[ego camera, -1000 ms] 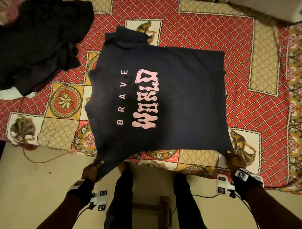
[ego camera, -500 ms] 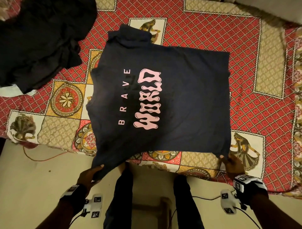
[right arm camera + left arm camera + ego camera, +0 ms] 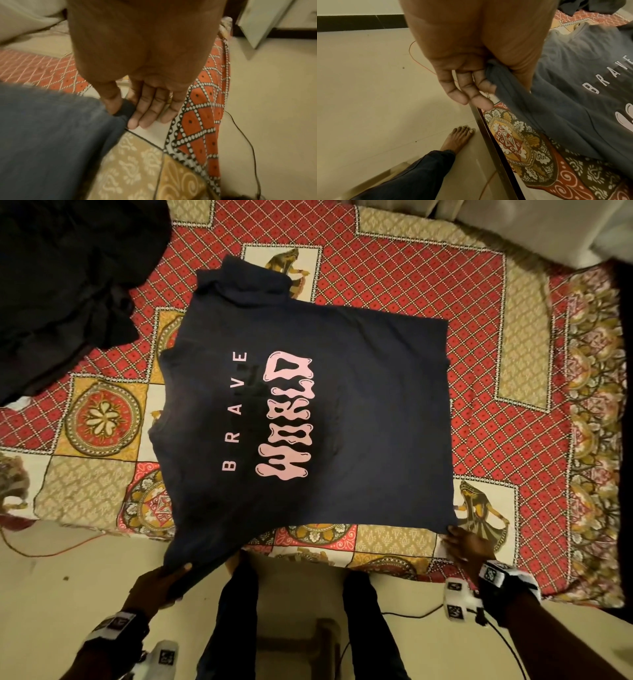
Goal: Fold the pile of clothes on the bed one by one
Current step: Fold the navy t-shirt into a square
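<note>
My left fingers (image 3: 462, 86) and right fingers (image 3: 150, 108) each pinch a corner of the shirt (image 3: 359, 405). It lies flat on the bed (image 3: 479, 422).

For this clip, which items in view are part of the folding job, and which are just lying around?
Part of the job:
- navy T-shirt, spread on the bed
- left hand and right hand, each pinching a near corner
- dark clothes pile, still to fold
- patterned bedspread

Just lying around:
- orange cord on the floor
- black cable
</note>
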